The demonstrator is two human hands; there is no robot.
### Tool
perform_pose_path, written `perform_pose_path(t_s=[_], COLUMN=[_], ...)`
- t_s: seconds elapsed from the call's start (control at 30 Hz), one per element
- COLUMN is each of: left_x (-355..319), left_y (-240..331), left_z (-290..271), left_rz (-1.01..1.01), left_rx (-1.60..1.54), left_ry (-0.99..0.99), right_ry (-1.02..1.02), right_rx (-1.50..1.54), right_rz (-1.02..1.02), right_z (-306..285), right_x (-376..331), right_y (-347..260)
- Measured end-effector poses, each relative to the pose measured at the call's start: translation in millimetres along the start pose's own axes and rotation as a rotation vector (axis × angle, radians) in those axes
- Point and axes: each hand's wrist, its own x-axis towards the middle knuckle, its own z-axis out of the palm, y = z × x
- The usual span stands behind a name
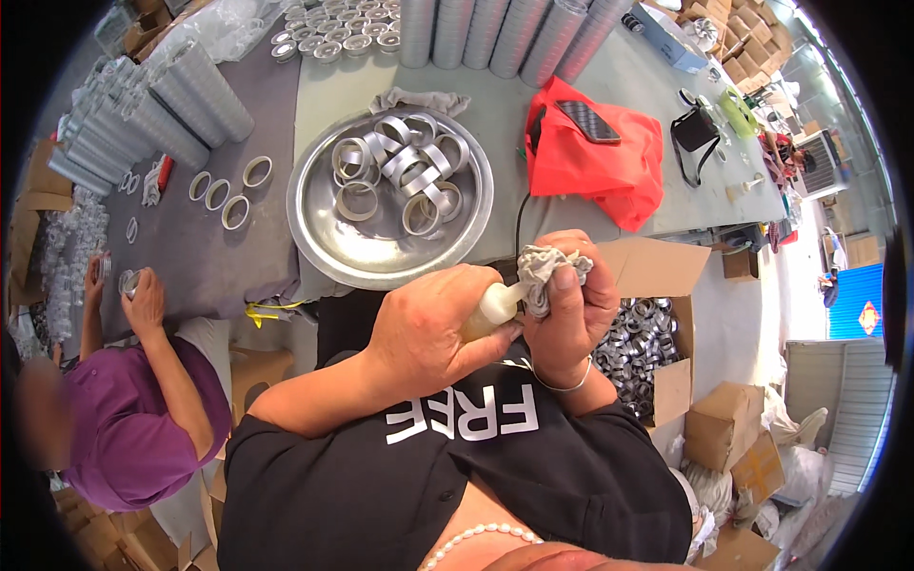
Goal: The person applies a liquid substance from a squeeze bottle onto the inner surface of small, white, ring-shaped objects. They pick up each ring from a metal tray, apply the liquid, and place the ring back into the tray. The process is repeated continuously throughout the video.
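Observation:
In front of my chest, my left hand is wrapped round a squeeze bottle with a pale cap and a narrow nozzle. Its nozzle points into a crumpled, greyish-white rag. My right hand pinches that rag between thumb and fingers; whether something is inside its folds cannot be seen. Just beyond both hands sits a round metal basin, with several silver rings heaped in it. Another grey cloth lies at the basin's far edge.
A red bag with a phone on it lies right of the basin. Stacked ring columns stand behind. An open carton of metal rings is at my right. At left, a co-worker in purple handles a ring.

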Motion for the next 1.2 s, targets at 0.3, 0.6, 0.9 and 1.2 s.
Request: perform_pose_path(t_s=[0.3, 0.6, 0.9, 1.2], left_x=[-34.1, -13.3, -31.4, -24.8], left_y=[-33.8, -29.2, -61.4, -89.6], left_z=[-4.3, 2.4, 6.7, -15.4], left_rz=[-0.463, -0.223, -0.386, -0.471], left_rx=[-0.709, -0.214, 0.038, -0.492], left_ry=[-0.24, -0.106, -0.402, -0.096], right_ry=[0.464, -0.065, 0.212, 0.014], right_rx=[0.046, 0.178, 0.465, -0.711], right_rz=[0.093, 0.469, 0.137, 0.078], right_z=[-131.6, -0.2, -54.1, -83.3], right_x=[61.3, -3.2, 55.9, 142.2], right_y=[-23.8, 7.8, 10.1, 160.0])
